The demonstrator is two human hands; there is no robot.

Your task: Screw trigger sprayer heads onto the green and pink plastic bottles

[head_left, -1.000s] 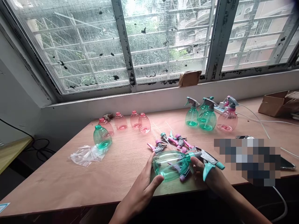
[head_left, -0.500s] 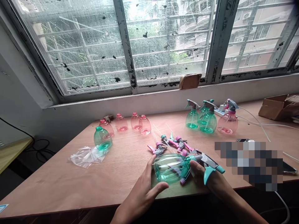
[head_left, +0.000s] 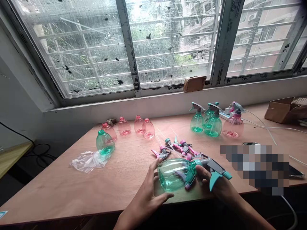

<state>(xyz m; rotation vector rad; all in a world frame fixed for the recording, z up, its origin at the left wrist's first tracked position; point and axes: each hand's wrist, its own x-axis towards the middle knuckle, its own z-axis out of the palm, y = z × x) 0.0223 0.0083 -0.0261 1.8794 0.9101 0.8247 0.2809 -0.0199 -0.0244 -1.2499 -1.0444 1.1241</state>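
A clear green spray bottle [head_left: 174, 172] lies on its side in the air near the table's front edge, its base to the left. My left hand [head_left: 150, 191] cups the base, thumb below and fingers behind. At the neck, my right hand [head_left: 208, 179] grips the teal collar with thumb and fingers. The grey and teal spray head [head_left: 217, 167] is on the bottle and points right. Behind and beneath lie several loose pink and teal spray heads [head_left: 183, 147] with thin tubes, partly hidden by the bottle.
Several open pink bottles [head_left: 124, 127] and an open green bottle [head_left: 105, 143] stand at left, by a crumpled plastic bag [head_left: 87, 161]. Several bottles with spray heads [head_left: 213, 126] stand at the back right. A power strip, cables and a cardboard box [head_left: 280, 110] are farther right.
The bottle has barely shifted in my hands. My left thumb sits slightly lower, a little farther from the bottle. The things on the table have stayed put.
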